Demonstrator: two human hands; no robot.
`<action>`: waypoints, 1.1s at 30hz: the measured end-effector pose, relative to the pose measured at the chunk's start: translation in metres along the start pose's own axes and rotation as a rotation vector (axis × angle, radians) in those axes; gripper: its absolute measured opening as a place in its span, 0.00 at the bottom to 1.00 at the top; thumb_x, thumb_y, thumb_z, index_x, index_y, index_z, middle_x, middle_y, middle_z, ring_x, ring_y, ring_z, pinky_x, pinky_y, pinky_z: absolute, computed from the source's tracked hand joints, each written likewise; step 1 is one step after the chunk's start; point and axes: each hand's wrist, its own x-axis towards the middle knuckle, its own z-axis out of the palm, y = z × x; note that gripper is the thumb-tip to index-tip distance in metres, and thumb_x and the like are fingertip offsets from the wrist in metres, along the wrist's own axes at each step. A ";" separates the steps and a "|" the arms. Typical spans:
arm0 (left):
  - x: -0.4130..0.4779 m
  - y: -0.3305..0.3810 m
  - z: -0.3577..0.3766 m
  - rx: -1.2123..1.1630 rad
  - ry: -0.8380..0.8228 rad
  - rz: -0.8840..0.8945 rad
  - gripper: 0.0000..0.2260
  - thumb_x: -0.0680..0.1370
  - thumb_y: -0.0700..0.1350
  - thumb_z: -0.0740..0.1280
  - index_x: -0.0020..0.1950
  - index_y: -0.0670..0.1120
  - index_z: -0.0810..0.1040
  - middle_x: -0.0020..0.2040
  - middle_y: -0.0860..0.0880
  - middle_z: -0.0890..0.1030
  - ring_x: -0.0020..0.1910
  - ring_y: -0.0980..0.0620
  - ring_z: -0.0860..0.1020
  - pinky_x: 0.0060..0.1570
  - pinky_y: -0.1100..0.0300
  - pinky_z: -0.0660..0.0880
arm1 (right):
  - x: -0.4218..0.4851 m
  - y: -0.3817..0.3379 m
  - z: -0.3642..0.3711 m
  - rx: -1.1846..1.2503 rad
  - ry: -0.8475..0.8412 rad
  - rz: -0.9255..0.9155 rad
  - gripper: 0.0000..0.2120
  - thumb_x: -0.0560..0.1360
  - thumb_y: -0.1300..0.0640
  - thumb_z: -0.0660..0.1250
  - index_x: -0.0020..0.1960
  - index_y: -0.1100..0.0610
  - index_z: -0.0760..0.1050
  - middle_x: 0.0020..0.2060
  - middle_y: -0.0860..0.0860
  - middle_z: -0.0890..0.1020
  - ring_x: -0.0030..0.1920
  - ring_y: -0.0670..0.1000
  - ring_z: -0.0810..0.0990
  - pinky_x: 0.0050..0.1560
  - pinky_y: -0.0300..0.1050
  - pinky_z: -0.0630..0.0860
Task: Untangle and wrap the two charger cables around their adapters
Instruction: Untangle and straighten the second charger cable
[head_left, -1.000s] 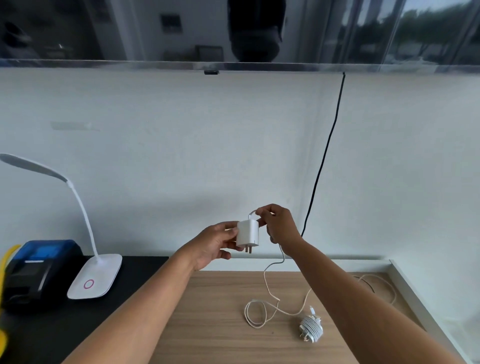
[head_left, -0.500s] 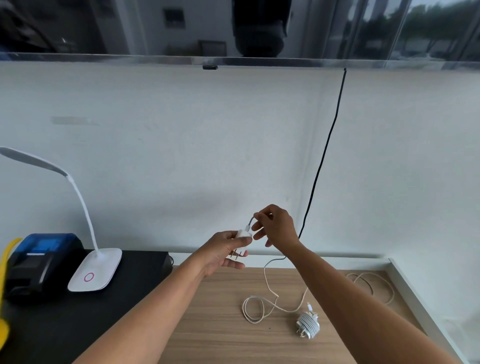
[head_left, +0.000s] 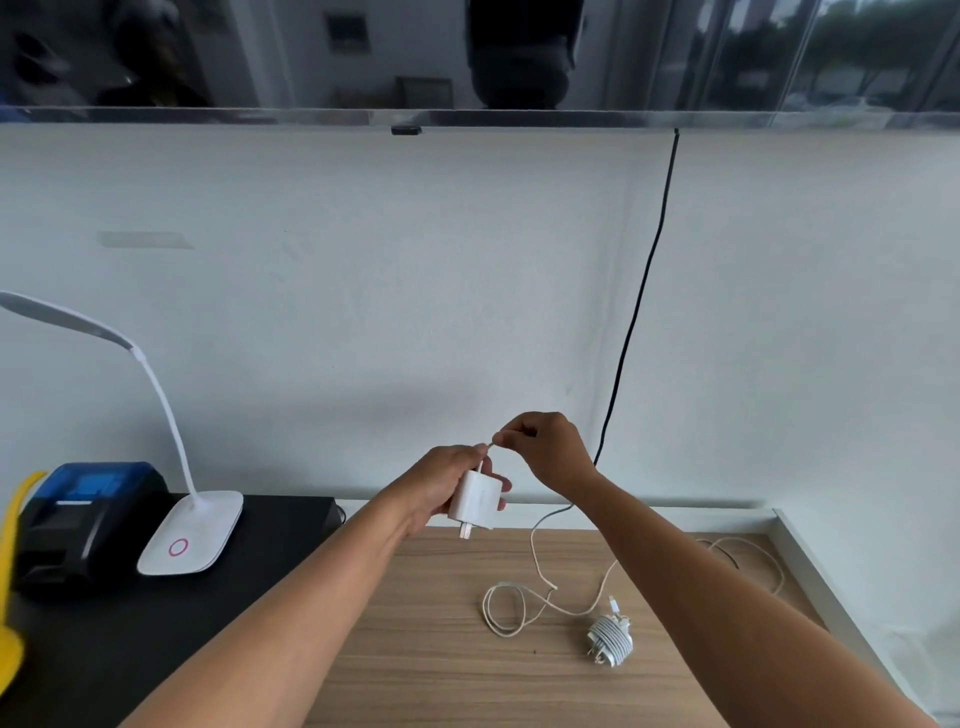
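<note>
Gripping a white square plastic plug adapter (head_left: 475, 501) in the left hand (head_left: 441, 486), fingers curled round its body, above the far edge of a light wooden tabletop (head_left: 415, 649), metal prongs toward 6 o'clock. Pinching the thin white charger cable (head_left: 533, 553) right at the adapter's top with the right hand (head_left: 545, 452), at 1 o'clock of the adapter, thumb and forefinger closed on it. Trailing from there toward 5 o'clock, down behind the right forearm and onto the wood in a loose loop. At 4 o'clock of that loop, lying on the wood: a second white adapter (head_left: 610, 640), bound in neat coils of its own white cable. At 9 o'clock of the hands, on a black surface (head_left: 130, 649): a white gooseneck desk lamp (head_left: 192, 535) and, farther toward 9, a black-and-blue box-shaped device (head_left: 88, 514).
</note>
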 end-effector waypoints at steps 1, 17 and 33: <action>-0.001 0.001 -0.002 -0.022 -0.003 0.006 0.14 0.83 0.50 0.59 0.40 0.45 0.72 0.50 0.39 0.85 0.45 0.40 0.84 0.46 0.52 0.78 | 0.001 0.002 -0.002 -0.036 -0.007 -0.005 0.05 0.73 0.52 0.70 0.38 0.49 0.81 0.37 0.49 0.84 0.33 0.47 0.74 0.38 0.43 0.71; -0.056 0.032 -0.107 -0.390 0.322 0.123 0.10 0.78 0.50 0.67 0.45 0.47 0.86 0.36 0.51 0.81 0.39 0.51 0.84 0.31 0.59 0.79 | 0.018 0.043 -0.067 -0.198 0.219 0.089 0.06 0.76 0.50 0.67 0.46 0.49 0.83 0.39 0.46 0.82 0.43 0.51 0.79 0.42 0.43 0.71; -0.044 0.042 -0.079 -0.043 0.296 0.150 0.10 0.77 0.46 0.68 0.53 0.43 0.83 0.52 0.44 0.85 0.50 0.45 0.85 0.43 0.55 0.78 | 0.004 -0.007 0.002 -0.395 -0.258 -0.009 0.14 0.77 0.57 0.60 0.37 0.49 0.80 0.37 0.35 0.82 0.43 0.42 0.80 0.47 0.41 0.75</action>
